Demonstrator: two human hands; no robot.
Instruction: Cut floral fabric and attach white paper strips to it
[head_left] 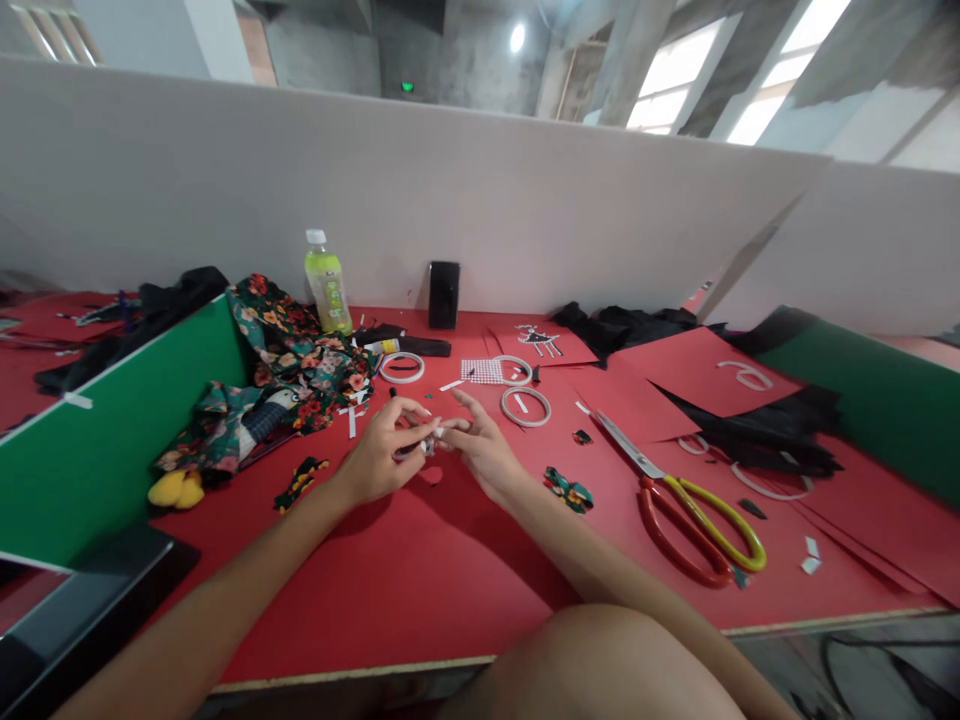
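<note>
White scrap (439,432), probably — bottle label (334,296) blurred.

Blown-out windows (675,75) upper right, glaring lamp (517,38), soft shadows on red tabletop (360,600), stretched, blurry edges

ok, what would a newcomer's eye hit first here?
The big scissors, red and yellow handled, lying at right on the red tabletop. Then the left hand and right hand, fingertips close together near centre. Behind, left, a yellow-green drink bottle stands before the pale partition.
</note>
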